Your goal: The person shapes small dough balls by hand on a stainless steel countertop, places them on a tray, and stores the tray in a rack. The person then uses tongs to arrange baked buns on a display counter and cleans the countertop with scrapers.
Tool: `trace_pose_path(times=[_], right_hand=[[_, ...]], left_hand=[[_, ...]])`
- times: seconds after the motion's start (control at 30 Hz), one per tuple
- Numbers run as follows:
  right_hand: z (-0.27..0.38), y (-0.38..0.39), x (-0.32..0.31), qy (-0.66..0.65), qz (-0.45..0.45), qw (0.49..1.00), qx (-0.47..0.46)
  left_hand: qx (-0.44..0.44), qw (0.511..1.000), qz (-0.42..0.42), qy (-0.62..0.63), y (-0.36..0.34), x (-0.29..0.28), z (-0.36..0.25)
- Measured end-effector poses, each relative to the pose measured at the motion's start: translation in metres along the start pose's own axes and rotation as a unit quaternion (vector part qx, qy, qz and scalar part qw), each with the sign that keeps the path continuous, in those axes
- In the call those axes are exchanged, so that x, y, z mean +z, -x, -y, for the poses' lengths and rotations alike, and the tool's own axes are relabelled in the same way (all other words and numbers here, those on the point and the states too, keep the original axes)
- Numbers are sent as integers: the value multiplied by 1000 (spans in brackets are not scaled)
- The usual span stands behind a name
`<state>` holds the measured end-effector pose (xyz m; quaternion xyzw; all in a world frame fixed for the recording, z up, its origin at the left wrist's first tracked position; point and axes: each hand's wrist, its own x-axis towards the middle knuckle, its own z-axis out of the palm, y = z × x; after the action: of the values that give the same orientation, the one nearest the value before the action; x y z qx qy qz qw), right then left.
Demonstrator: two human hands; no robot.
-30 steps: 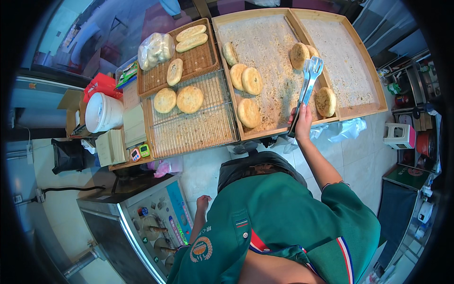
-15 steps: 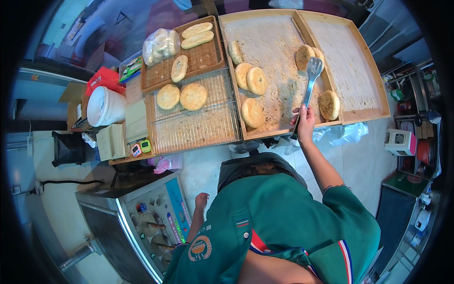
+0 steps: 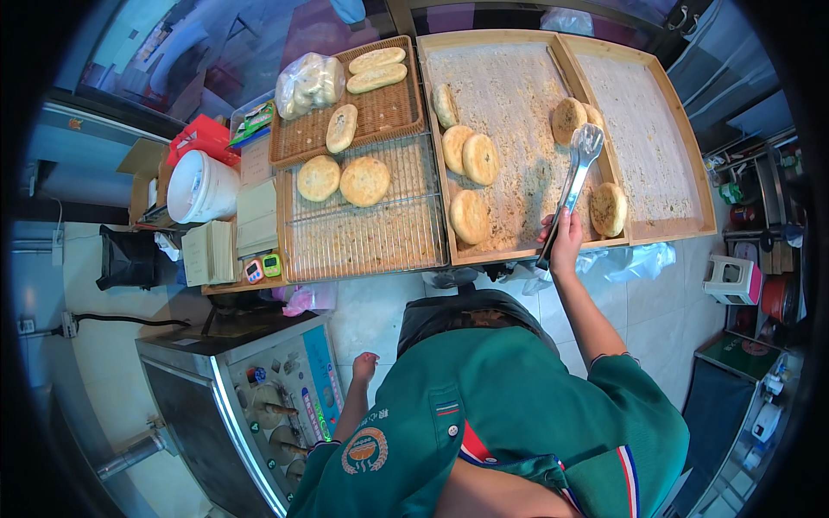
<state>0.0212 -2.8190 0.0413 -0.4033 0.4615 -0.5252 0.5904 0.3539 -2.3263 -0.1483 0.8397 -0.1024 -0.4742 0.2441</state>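
Note:
My right hand (image 3: 565,240) grips the dark handle end of metal tongs (image 3: 571,186) over the near side of a wooden tray (image 3: 527,86). The tongs' broad ends hang just in front of two round flatbreads (image 3: 568,121) by the divider, holding no bread. A single round flatbread (image 3: 609,210) leans by the divider, right of my hand. Along the tray's left side are several more flatbreads (image 3: 481,161). My left hand (image 3: 365,366) hangs low at my side with its fingers curled in, apart from everything on the table.
Left of the tray, a wire rack (image 3: 363,242) bears two round breads. Behind it, a wicker basket (image 3: 298,148) holds long breads and a bagged batch (image 3: 309,85). A white bucket (image 3: 203,186), paper bags (image 3: 210,255) and two timers (image 3: 262,268) sit farther left. A metal oven (image 3: 233,363) stands below.
My view has shifted a little, so the table sits lower and farther right in the picture. The tongs have turned slightly in my right hand. No bread has moved.

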Motion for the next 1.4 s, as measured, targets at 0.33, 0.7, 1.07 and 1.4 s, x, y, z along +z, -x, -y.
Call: trace_pose_path(times=[0.33,0.7,1.07,1.4], right_hand=[[-2,1,-2,6,-4,1000,2],[2,2,3,26,-4,1000,-12],[-3,-1,2,121,29,992,-5],[-5,-1,0,68,37,997,14]], left_hand=[[59,998,3,-25,-2,4,7],[53,983,-26,-174,8,4,10],[102,979,-19,-177,21,5,4],[59,992,-11,-108,24,7,-4]])
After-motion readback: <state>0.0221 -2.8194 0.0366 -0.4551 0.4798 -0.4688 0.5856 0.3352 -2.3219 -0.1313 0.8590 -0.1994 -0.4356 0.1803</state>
